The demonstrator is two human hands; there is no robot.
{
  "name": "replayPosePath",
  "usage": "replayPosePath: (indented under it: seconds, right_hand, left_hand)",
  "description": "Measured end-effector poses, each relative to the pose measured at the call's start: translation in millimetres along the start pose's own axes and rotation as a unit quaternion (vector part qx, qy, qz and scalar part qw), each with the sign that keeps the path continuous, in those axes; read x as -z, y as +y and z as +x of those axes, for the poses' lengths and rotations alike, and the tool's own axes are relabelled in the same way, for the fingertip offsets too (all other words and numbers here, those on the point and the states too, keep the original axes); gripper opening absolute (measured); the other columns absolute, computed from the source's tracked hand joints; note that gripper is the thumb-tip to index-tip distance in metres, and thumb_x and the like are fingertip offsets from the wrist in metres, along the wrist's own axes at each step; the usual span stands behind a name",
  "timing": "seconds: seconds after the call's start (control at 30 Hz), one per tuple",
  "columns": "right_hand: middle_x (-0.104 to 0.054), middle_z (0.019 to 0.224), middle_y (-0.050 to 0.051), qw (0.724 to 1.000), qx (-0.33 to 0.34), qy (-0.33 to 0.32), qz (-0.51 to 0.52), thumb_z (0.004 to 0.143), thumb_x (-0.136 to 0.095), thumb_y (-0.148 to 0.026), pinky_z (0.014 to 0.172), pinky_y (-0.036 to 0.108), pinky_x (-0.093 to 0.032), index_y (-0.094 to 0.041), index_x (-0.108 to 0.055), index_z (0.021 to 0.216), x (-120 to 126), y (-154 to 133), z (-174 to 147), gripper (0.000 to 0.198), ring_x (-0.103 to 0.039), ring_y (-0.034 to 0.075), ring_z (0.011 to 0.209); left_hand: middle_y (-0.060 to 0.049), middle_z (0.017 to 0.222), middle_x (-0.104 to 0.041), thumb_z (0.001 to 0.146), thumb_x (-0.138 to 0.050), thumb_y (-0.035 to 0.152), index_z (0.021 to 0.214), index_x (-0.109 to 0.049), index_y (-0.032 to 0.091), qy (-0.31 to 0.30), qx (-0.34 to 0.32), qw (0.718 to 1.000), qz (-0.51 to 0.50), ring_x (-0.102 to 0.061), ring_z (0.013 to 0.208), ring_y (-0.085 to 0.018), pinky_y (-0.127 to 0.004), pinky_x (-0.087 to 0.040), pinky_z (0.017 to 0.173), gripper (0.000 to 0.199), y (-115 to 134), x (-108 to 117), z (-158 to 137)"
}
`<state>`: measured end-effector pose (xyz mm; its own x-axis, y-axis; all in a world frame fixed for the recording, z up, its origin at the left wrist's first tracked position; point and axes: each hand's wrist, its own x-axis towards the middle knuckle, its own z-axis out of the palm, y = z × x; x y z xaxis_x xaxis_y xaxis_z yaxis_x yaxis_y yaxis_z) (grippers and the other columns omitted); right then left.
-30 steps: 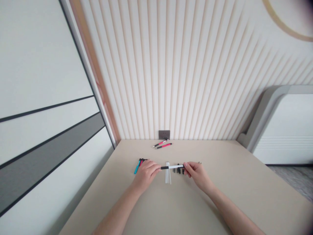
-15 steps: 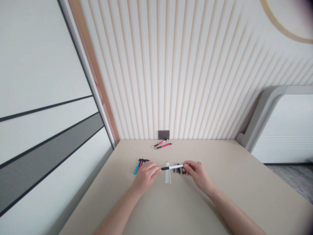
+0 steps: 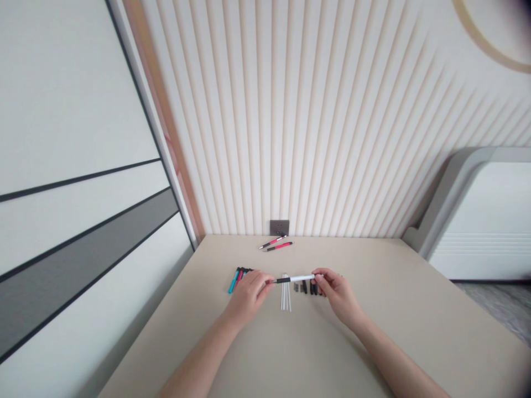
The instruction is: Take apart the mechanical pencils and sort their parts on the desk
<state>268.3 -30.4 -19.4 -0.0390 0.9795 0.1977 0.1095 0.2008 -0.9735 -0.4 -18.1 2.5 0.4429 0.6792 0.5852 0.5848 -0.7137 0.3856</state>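
Observation:
A pen with a white barrel and black grip (image 3: 302, 278) is held nearly level between my hands, above the table. My left hand (image 3: 250, 293) is closed in a pinch at its thin tip end. The fingertips of my right hand (image 3: 337, 288) pinch the far end of the white barrel. Below the pen, several thin white sticks (image 3: 286, 298) lie fanned on the table. Small black pieces (image 3: 313, 288) lie in a row beside my right hand, partly hidden by it. Teal and red barrels with black ends (image 3: 234, 280) lie side by side, partly behind my left hand.
Two red and black pens (image 3: 279, 246) lie at the back of the beige table (image 3: 265, 354), near a dark wall socket (image 3: 279, 227). A ribbed wall (image 3: 265, 121) stands behind the table. A white panelled cabinet (image 3: 78, 237) rises at the left.
The pen has shifted slightly, and more of its tip end shows beside my left fingers. My right hand has risen a little, uncovering more black pieces. The view has shifted slightly.

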Motion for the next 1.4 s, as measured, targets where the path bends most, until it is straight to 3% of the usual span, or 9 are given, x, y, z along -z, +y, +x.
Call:
replayPosePath:
  seconds: [0.13,0.3,0.83,1.1,1.3,1.4]
  right_hand:
    - [-0.060,0.076,0.004,1.000,0.004,-0.010,0.002,0.087,-0.055,-0.056,0.057,0.025,-0.041,-0.016,-0.063,0.099,-0.7,1.3,-0.6,0.042,-0.049,0.014,0.063]
    - [-0.060,0.076,0.003,1.000,0.007,-0.008,0.003,0.088,-0.055,-0.054,0.057,0.025,-0.040,-0.017,-0.063,0.098,-2.0,-0.3,-1.3,0.040,-0.049,0.014,0.063]
    - [-0.062,0.077,0.004,0.999,0.006,-0.030,-0.018,0.089,-0.053,-0.053,0.058,0.025,-0.041,-0.016,-0.063,0.100,-1.1,-4.3,-1.9,0.040,-0.051,0.015,0.065]
    - [-0.063,0.076,0.003,0.983,0.031,-0.124,-0.135,0.092,-0.049,-0.048,0.062,0.026,-0.039,-0.017,-0.069,0.093,-6.0,-25.0,-12.2,0.037,-0.052,0.016,0.070]
    - [-0.061,0.072,0.002,0.970,0.035,-0.146,-0.193,0.092,-0.050,-0.041,0.060,0.025,-0.035,-0.017,-0.069,0.086,-14.1,-27.9,-15.6,0.032,-0.051,0.015,0.067]
    - [-0.062,0.075,0.002,0.970,0.044,-0.141,-0.191,0.093,-0.048,-0.039,0.062,0.025,-0.036,-0.017,-0.067,0.087,-13.3,-24.9,-15.2,0.030,-0.051,0.015,0.069]
  left_hand:
    - [-0.004,0.080,-0.063,0.099,-0.042,0.025,0.084,-0.059,0.019,-0.020,-0.007,1.000,0.005,-0.058,0.080,-0.018,-0.030,-0.046,0.075,0.024,-0.4,0.1,0.3]
    - [-0.004,0.086,-0.062,0.096,-0.050,0.028,0.101,-0.057,0.019,-0.027,0.011,1.000,0.003,-0.058,0.084,-0.018,-0.032,-0.046,0.079,0.012,-2.6,-0.4,-2.7]
    - [-0.004,0.087,-0.062,0.097,-0.047,0.022,0.090,-0.057,0.019,-0.018,-0.025,1.000,-0.006,-0.057,0.085,-0.017,-0.029,-0.044,0.079,0.013,-2.0,0.9,-1.9]
    - [-0.002,0.073,-0.059,0.099,-0.042,0.027,0.074,-0.055,0.019,-0.065,-0.012,0.998,0.012,-0.055,0.076,-0.017,-0.029,-0.043,0.073,0.029,2.1,-0.4,-0.5]
    - [-0.003,0.085,-0.062,0.098,-0.044,0.029,0.092,-0.057,0.020,-0.067,0.030,0.997,-0.020,-0.058,0.083,-0.017,-0.029,-0.045,0.078,0.018,4.9,-0.8,-0.4]
    - [-0.003,0.084,-0.062,0.098,-0.044,0.030,0.089,-0.057,0.020,-0.071,0.035,0.996,-0.028,-0.059,0.082,-0.017,-0.028,-0.046,0.077,0.019,5.1,-1.0,-0.9]
